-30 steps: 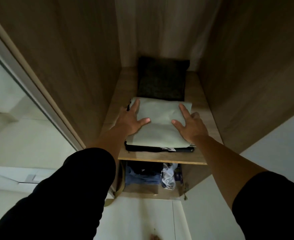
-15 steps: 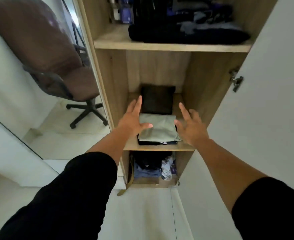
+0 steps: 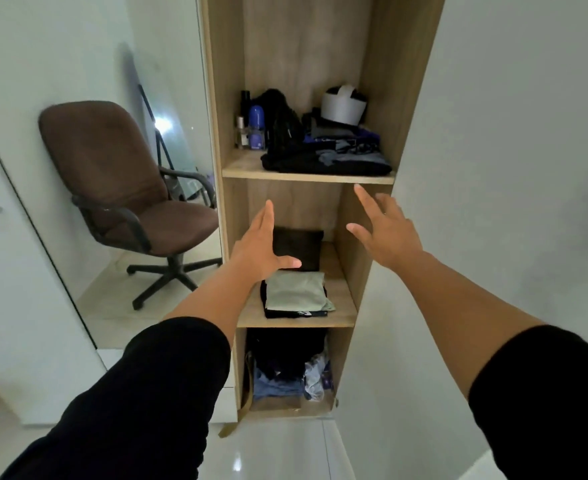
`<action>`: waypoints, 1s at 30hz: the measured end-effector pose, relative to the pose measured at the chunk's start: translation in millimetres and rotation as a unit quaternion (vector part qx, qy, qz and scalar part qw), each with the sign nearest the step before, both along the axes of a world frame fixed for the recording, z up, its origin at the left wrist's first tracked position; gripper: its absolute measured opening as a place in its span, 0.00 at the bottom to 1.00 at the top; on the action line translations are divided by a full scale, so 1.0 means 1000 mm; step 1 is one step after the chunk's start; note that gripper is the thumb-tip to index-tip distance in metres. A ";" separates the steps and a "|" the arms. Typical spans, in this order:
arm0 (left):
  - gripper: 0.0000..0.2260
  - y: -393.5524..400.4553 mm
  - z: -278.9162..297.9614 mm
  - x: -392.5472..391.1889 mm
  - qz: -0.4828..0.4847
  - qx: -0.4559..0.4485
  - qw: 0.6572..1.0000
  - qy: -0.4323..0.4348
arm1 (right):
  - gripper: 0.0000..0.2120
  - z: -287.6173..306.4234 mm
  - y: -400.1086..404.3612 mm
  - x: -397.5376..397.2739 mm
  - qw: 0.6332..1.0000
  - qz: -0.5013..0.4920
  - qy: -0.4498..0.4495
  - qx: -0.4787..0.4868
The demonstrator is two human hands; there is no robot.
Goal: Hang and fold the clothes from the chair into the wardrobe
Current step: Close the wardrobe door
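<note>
A folded pale green garment (image 3: 296,292) lies on top of a folded black one (image 3: 285,311) on the middle shelf (image 3: 341,299) of the wooden wardrobe (image 3: 230,98). Behind them sits a dark folded item (image 3: 299,245). My left hand (image 3: 259,252) hovers above the shelf's left side, fingers straight, holding nothing. At the shelf's right wall my right hand (image 3: 384,230) is raised with spread fingers, also empty. The brown office chair (image 3: 119,188) stands to the left with nothing on its seat.
The upper shelf (image 3: 306,174) holds dark folded clothes, bottles (image 3: 251,129) and a white cap (image 3: 342,105). The bottom compartment (image 3: 285,372) is stuffed with loose dark and blue clothes. A white open door (image 3: 510,168) stands on the right, and a mirror panel (image 3: 167,98) stands beside the chair.
Both hands have lifted off the pale green garment and drawn back from the shelf. The view has pulled away and up, showing the chair and upper shelf.
</note>
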State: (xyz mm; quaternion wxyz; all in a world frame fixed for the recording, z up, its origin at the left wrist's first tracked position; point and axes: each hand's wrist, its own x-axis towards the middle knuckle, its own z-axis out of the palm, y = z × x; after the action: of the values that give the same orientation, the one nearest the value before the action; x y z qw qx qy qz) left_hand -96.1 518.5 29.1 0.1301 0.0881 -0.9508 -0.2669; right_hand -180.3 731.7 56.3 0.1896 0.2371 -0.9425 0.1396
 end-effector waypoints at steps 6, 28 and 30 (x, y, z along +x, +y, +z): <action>0.56 0.035 0.035 0.038 -0.043 -0.020 0.998 0.041 | 0.30 0.063 0.043 0.066 0.996 -0.037 0.079 -0.002; 0.50 0.297 0.102 0.046 -0.244 0.016 0.960 0.136 | 0.36 0.153 0.252 0.182 0.940 -0.274 0.176 0.098; 0.52 0.318 0.105 0.033 -0.240 0.026 0.961 0.134 | 0.37 0.158 0.263 0.166 0.938 -0.273 0.186 0.104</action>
State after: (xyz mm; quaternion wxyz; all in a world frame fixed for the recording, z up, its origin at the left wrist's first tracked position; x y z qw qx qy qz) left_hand -63.0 836.3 133.8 0.1862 -0.1759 -0.9107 -0.3240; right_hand -14.1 994.7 214.0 0.3665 0.0106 -0.9282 -0.0631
